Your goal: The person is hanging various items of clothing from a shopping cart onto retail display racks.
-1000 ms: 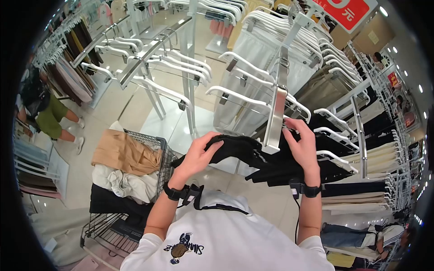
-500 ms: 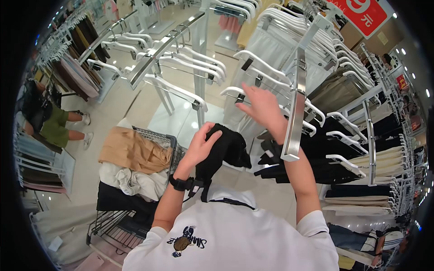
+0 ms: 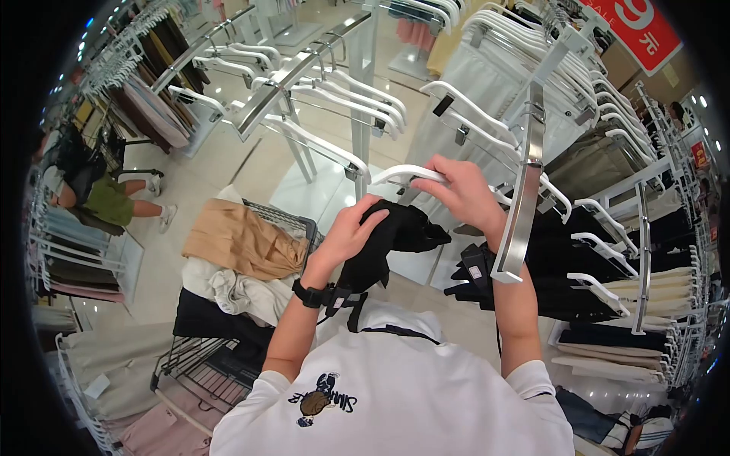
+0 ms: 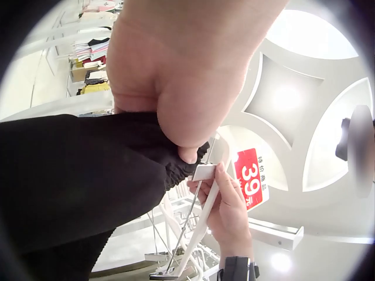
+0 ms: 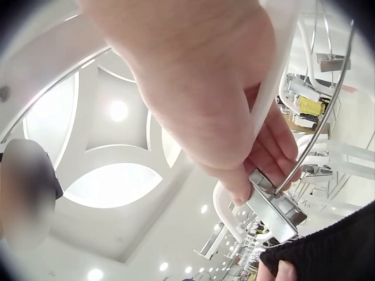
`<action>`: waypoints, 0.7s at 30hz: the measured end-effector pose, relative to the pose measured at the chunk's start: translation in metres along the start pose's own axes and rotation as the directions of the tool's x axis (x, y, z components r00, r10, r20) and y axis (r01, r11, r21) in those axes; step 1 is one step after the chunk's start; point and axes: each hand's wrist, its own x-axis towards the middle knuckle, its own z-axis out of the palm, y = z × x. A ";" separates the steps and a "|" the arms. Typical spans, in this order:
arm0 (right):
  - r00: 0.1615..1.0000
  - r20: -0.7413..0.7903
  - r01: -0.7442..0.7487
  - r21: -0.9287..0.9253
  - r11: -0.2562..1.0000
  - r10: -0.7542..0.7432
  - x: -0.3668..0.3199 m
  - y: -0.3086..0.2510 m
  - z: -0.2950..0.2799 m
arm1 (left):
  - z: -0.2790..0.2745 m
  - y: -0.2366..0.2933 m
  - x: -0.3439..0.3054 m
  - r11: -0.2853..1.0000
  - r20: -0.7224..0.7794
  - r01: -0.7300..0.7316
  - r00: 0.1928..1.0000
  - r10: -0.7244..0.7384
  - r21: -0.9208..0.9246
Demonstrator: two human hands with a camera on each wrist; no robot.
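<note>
My left hand (image 3: pixel 346 234) grips the elastic waist of a black garment (image 3: pixel 391 235), which hangs down toward my chest. In the left wrist view the thumb of that hand (image 4: pixel 176 88) presses on the gathered waistband of the garment (image 4: pixel 88 170). My right hand (image 3: pixel 464 190) holds a white hanger (image 3: pixel 411 173) just right of the left hand. The right wrist view shows the fingers and thumb of this hand (image 5: pixel 205 105) pinching a metal clip (image 5: pixel 272 213) on the hanger's bar, with the black waistband (image 5: pixel 328 252) close beside the clip.
A metal rack arm (image 3: pixel 521 220) juts toward me beside my right forearm. Left of me stands a cart (image 3: pixel 308 228) with tan trousers (image 3: pixel 243 239) and other clothes. White hangers (image 3: pixel 327 148) hang on the racks ahead. A person in green shorts (image 3: pixel 110 201) is at far left.
The right hand let go of the black garment, moved up to the hanger and now holds it. The left hand keeps hold of the garment, which has shifted right in the head view.
</note>
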 end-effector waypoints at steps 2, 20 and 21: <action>1.000 -0.005 0.009 0.018 1.000 -0.009 -0.002 -0.004 -0.001 | 0.002 0.003 0.001 0.999 -0.005 0.009 1.000 -0.009 0.033; 0.996 -0.086 0.003 0.177 0.984 0.013 0.004 -0.013 -0.005 | 0.021 0.034 0.016 0.985 -0.278 0.019 0.958 -0.067 -0.172; 0.997 -0.075 0.004 0.180 0.984 0.009 0.004 -0.013 -0.006 | 0.023 0.036 0.021 0.965 -0.294 -0.035 0.955 -0.045 -0.261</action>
